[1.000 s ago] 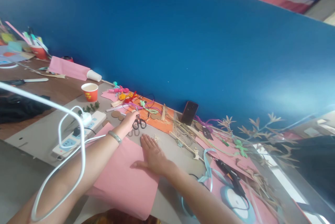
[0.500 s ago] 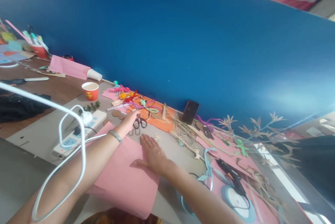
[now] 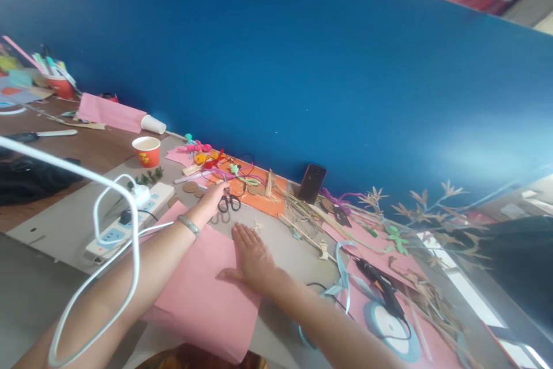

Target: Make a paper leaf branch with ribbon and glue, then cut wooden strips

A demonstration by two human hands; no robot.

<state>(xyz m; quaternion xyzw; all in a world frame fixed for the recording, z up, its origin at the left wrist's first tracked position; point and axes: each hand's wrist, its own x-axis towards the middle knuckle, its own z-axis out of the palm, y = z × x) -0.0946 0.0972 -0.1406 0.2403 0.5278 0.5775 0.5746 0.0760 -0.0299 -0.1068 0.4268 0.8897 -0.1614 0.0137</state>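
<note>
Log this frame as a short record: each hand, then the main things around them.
left hand: holds the scissors near the blades, handles toward the camera
right hand: palm down, fingers spread, across the edge of the pink paper
orange sheet: beyond the scissors
power strip: left of the pink paper, one white plug and one black plug in it
cup: upright, beyond the power strip
phone: propped at the blue wall

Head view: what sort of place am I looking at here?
Most likely a craft workspace: black-handled scissors in the left hand, pink paper under the right hand, and a red cup of pens beyond.
</note>
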